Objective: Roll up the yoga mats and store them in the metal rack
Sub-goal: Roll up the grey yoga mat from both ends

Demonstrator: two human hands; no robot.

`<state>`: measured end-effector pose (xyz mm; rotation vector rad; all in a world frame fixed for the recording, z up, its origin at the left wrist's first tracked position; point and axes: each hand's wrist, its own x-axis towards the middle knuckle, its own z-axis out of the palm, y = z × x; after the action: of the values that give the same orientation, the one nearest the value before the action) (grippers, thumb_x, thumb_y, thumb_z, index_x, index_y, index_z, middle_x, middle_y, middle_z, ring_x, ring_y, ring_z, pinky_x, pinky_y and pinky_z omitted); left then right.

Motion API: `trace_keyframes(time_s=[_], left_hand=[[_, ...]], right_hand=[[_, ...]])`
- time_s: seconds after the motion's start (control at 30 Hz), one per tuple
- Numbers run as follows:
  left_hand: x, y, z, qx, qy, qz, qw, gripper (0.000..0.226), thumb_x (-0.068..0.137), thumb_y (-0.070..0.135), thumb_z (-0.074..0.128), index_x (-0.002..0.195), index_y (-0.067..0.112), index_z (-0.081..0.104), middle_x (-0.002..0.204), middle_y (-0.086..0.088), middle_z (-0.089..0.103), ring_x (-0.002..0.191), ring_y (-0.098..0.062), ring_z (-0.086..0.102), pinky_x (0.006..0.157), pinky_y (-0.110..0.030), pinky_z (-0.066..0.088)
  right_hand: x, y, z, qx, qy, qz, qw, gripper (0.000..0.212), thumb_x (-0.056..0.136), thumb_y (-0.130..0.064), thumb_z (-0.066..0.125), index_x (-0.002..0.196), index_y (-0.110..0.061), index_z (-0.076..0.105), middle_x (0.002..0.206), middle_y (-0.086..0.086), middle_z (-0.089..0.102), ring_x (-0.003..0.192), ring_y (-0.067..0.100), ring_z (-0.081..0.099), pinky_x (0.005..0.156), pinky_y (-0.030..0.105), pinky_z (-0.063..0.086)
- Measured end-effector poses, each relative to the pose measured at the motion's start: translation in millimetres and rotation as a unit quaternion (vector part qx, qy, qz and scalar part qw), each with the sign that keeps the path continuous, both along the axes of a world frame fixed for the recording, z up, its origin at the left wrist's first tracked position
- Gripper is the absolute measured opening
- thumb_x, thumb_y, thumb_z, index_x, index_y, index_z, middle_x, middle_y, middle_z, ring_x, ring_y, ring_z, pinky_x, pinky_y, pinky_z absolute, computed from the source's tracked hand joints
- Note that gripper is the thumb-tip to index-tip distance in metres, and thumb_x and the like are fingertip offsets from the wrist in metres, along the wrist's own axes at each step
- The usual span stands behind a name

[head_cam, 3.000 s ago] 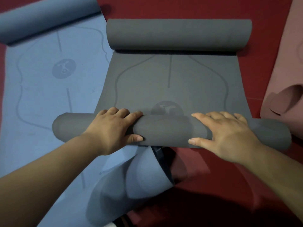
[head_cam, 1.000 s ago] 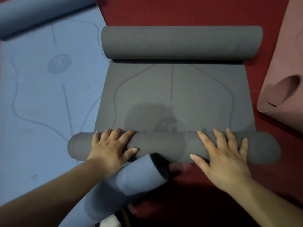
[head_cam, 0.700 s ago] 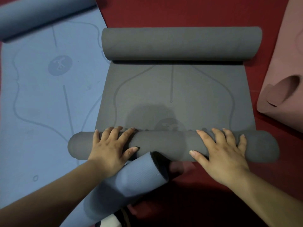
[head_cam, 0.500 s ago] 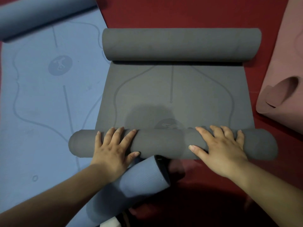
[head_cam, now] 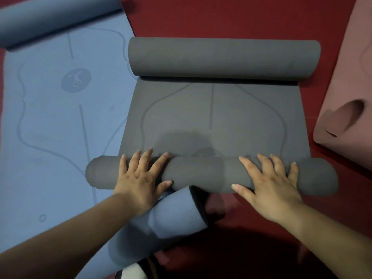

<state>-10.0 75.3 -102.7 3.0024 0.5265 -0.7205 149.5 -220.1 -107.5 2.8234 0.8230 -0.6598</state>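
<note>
A grey yoga mat (head_cam: 213, 117) lies on the red floor, curled up at both ends. Its near end forms a thin roll (head_cam: 201, 174) and its far end a thicker roll (head_cam: 223, 57). My left hand (head_cam: 141, 178) presses flat on the left part of the near roll, fingers spread. Further along the same roll my right hand (head_cam: 267, 182) presses down in the same way. No metal rack is in view.
A blue mat (head_cam: 50, 121) lies flat on the left, its far end rolled (head_cam: 50, 19) and its near corner curled (head_cam: 161, 222) under my left wrist. A pink mat (head_cam: 348, 109) with a curled end sits at the right. Red floor (head_cam: 251, 238) surrounds them.
The near roll has moved forward over the grey mat and grown slightly thicker. Both hands have travelled forward with it, fingers spreading over the top.
</note>
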Motion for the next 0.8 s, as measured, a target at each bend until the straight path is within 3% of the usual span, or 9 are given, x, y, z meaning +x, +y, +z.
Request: trace_keyframes(time_s=[0.13, 0.3, 0.4, 0.5, 0.63, 0.73, 0.8], left_hand=[[-6.6, -7.9, -8.1, -0.004, -0.007, -0.01, 1.0, 0.08, 0.091, 0.079, 0.006, 0.159, 0.037, 0.01, 0.158, -0.008, 0.036, 0.148, -0.039, 0.027, 0.117, -0.068, 0.017], [6.6, -0.3, -6.8, 0.009, 0.001, -0.001, 1.0, 0.084, 0.078, 0.079, -0.009, 0.155, 0.045, -0.01, 0.164, 0.002, 0.016, 0.152, -0.028, 0.008, 0.121, -0.058, 0.002], [17.4, 3.7, -0.8, 0.003, 0.01, -0.009, 1.0, 0.088, 0.074, 0.079, -0.012, 0.155, 0.045, -0.01, 0.163, 0.005, 0.015, 0.151, -0.025, 0.01, 0.122, -0.055, 0.003], [21.7, 7.9, 1.1, -0.003, 0.006, -0.015, 1.0, 0.089, 0.075, 0.08, -0.01, 0.156, 0.045, -0.003, 0.161, 0.005, 0.02, 0.149, -0.025, 0.015, 0.121, -0.054, 0.007], [22.0, 12.2, -1.0, -0.003, -0.016, -0.027, 0.999, 0.083, 0.084, 0.08, 0.0, 0.158, 0.042, 0.003, 0.158, -0.002, 0.029, 0.146, -0.03, 0.025, 0.12, -0.057, 0.011], [14.2, 7.5, -6.5, 0.003, -0.037, -0.046, 0.998, 0.078, 0.092, 0.076, 0.015, 0.159, 0.036, 0.013, 0.149, -0.013, 0.043, 0.139, -0.038, 0.038, 0.115, -0.066, 0.025], [11.9, 6.8, -8.8, 0.012, -0.033, -0.054, 0.998, 0.077, 0.092, 0.075, 0.016, 0.159, 0.037, 0.012, 0.149, -0.013, 0.044, 0.14, -0.038, 0.036, 0.114, -0.066, 0.027]], right_hand=[[8.3, 6.0, 6.5, -0.005, 0.023, -0.008, 1.0, 0.088, 0.078, -0.09, 0.008, 0.155, -0.048, -0.002, 0.164, 0.0, 0.014, 0.152, 0.029, 0.004, 0.119, 0.067, 0.001], [6.7, 4.4, 5.2, 0.008, 0.006, -0.01, 1.0, 0.086, 0.081, -0.089, 0.008, 0.156, -0.048, -0.006, 0.165, 0.004, 0.01, 0.154, 0.033, -0.004, 0.12, 0.065, -0.001], [-2.8, -1.0, -4.3, 0.024, -0.03, -0.012, 0.999, 0.085, 0.082, -0.087, 0.01, 0.157, -0.047, 0.006, 0.165, 0.008, 0.016, 0.154, 0.035, 0.0, 0.119, 0.067, 0.004], [0.4, -0.8, -8.2, 0.032, -0.031, -0.016, 0.999, 0.084, 0.083, -0.086, 0.012, 0.157, -0.046, 0.012, 0.164, 0.008, 0.019, 0.153, 0.033, 0.004, 0.119, 0.066, 0.005], [10.9, 3.4, -4.8, 0.03, -0.014, -0.015, 0.999, 0.083, 0.084, -0.087, 0.011, 0.156, -0.048, 0.0, 0.165, 0.003, 0.011, 0.153, 0.029, -0.003, 0.12, 0.063, -0.002], [18.2, 7.9, 1.6, 0.024, 0.006, -0.018, 1.0, 0.084, 0.083, -0.085, 0.013, 0.156, -0.047, -0.002, 0.166, 0.002, 0.01, 0.153, 0.028, -0.003, 0.121, 0.062, -0.004], [23.3, 11.5, 4.6, 0.017, 0.018, -0.018, 1.0, 0.084, 0.084, -0.085, 0.014, 0.156, -0.046, -0.003, 0.166, 0.001, 0.009, 0.153, 0.027, -0.004, 0.121, 0.061, -0.005]])
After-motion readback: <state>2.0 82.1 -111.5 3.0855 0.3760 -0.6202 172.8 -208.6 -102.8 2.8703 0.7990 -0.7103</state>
